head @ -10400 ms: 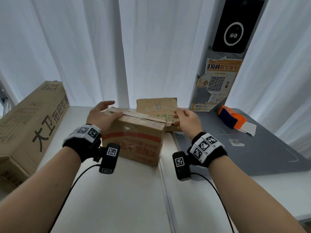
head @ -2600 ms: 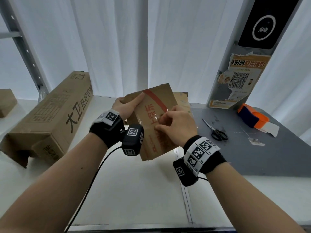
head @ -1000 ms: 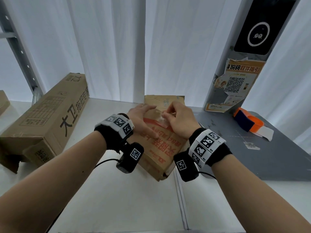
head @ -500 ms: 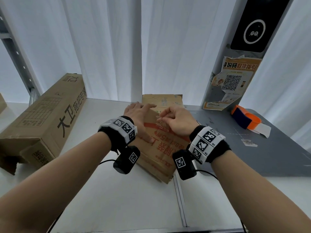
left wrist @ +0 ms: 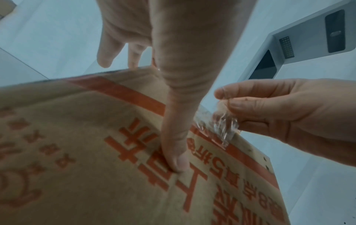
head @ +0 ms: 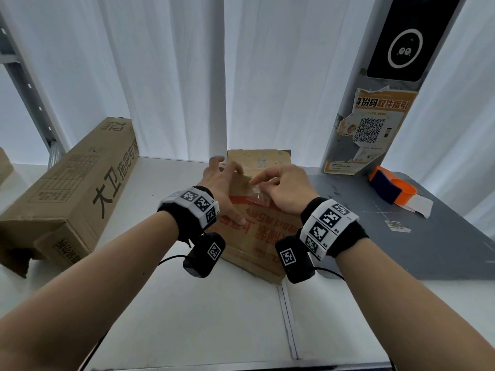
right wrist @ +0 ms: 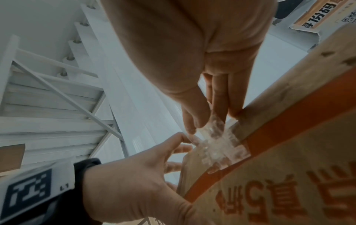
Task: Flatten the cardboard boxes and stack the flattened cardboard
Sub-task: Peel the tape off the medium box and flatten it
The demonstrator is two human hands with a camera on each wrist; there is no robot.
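Now the box (head: pixel 257 231) lies flat at frame centre, no longer held up as 2.6 s ago. My right hand (head: pixel 285 190) pinches clear tape (left wrist: pixel 221 126), half peeled; left hand (head: pixel 223 188) w/ fingers spread, thumb (left wrist: pixel 179 159) pressing cardboard. Tape off, then it joins the flat sheet (head: pixel 261 159) just behind.

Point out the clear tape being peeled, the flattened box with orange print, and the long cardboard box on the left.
clear tape (left wrist: pixel 223 126), left wrist view, crumpled peeled end.
flattened box (head: pixel 257 247), head view, printed face.
long cardboard box (head: pixel 80 188), head view, top face.
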